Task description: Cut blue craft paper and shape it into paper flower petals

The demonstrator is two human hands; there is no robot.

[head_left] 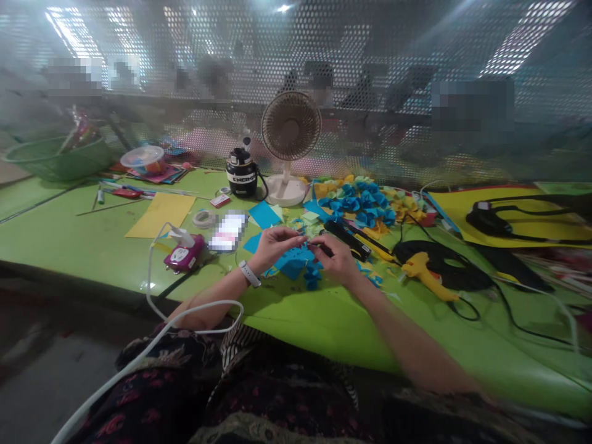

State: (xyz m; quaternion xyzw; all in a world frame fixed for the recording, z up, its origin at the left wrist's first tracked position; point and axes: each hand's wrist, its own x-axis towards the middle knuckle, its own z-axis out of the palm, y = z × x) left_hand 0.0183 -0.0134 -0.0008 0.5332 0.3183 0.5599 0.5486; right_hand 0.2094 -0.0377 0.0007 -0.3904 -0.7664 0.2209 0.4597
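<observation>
My left hand (pixel 279 245), with a white watch on its wrist, pinches a small bit of blue paper between thumb and forefinger. Close against it, my right hand (pixel 335 259) has its fingertips closed at the same bit, which is mostly hidden by the fingers. Below them lie blue paper pieces (pixel 291 266) and a folded blue paper flower (pixel 312 276). Behind my hands is a heap of blue paper flowers (pixel 365 200) mixed with yellow ones (pixel 407 206). A black stapler-like tool (pixel 348 239) and a yellow cutter knife (pixel 377 246) rest beside my right hand.
A yellow glue gun (pixel 428 277) with a black cord lies at right. To the left are a phone (pixel 227 232), a tape roll (pixel 204 219) and a purple power socket (pixel 184 254) with a white cable. A fan (pixel 291 126) and a black jug (pixel 242 176) stand behind.
</observation>
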